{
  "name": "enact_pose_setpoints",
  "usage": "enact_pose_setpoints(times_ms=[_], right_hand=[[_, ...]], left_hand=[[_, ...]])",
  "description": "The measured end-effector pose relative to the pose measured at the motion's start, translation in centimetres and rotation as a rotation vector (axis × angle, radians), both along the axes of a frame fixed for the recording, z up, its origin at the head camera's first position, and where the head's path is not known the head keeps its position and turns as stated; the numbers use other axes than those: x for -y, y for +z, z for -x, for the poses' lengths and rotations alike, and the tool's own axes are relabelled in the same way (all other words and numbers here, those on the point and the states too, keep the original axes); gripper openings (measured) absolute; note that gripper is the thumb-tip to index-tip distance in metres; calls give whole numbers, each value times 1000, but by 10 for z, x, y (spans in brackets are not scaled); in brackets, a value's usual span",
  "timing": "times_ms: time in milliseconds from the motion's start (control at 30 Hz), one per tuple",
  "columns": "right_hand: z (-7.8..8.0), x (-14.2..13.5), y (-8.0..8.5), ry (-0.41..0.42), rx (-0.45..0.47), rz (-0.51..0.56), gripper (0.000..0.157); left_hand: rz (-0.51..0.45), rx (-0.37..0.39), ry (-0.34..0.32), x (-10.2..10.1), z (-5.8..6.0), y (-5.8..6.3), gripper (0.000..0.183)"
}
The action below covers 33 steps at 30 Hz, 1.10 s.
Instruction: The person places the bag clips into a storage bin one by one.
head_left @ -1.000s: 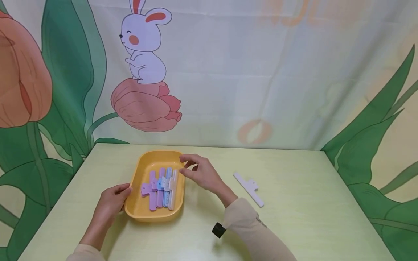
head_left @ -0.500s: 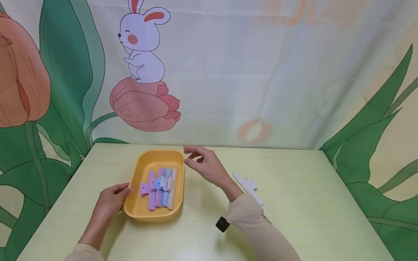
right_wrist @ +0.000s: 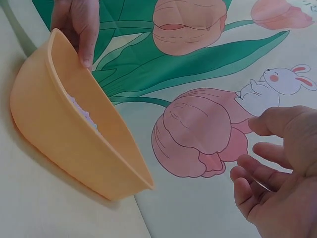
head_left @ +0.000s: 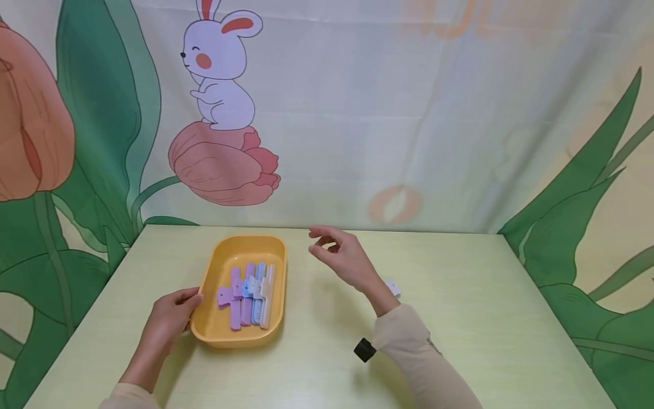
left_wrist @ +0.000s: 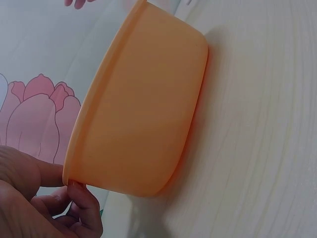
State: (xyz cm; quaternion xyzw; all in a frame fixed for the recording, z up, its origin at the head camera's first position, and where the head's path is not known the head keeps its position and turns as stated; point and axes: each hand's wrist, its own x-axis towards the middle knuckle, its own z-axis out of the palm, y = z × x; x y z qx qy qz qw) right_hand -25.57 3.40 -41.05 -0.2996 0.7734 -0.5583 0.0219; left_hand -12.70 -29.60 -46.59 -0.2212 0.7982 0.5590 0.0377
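Note:
My left hand (head_left: 171, 315) pinches the left rim of a yellow plastic tray (head_left: 278, 250), thumb over the edge and fingers beneath it, as the left wrist view shows. Inside lie several bag clips side by side: purple clips (head_left: 235, 315), a blue clip (head_left: 258, 309) and a whitish clip (head_left: 269, 301). To the right of the tray, my right hand (head_left: 347, 258) hovers over the table with fingers loosely bent and nothing in them. One more clip, pale lilac (head_left: 393, 287), lies on the table, mostly hidden behind the right wrist.
The pale yellow-green table (head_left: 490, 329) reaches back to a hanging cloth (head_left: 327, 113) printed with a rabbit, tulips and leaves. A small black block-shaped device (head_left: 365, 350) is attached at the right sleeve.
My right hand has moved rightward, away from the tray's right rim, and its forearm now covers most of the loose clip. The left hand keeps its grip on the rim.

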Motion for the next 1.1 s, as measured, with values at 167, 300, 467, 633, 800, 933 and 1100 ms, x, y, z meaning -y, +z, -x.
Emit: enact_pose_setpoints(times_ms=[167, 300, 467, 633, 800, 933, 1100], right_hand=[[0, -9, 1, -16, 6, 7, 39], [0, -17, 1, -34, 19, 5, 39], [-1, -28, 1, -57, 39, -1, 40], [-1, -41, -2, -73, 53, 0, 40], [-2, -55, -4, -100, 66, -12, 41], [-2, -67, -5, -116, 72, -19, 41], [-2, -83, -7, -145, 77, -25, 41]], left_hand=[[0, 1, 3, 1, 1, -3, 50], [0, 4, 5, 1, 1, -3, 50], [1, 11, 7, 1, 1, -2, 50], [-1, 9, 3, 1, 2, -2, 50], [-3, 10, 3, 0, 2, -2, 50], [-5, 17, 3, 0, 1, -1, 50], [-5, 23, -1, -1, 1, 1, 50]])
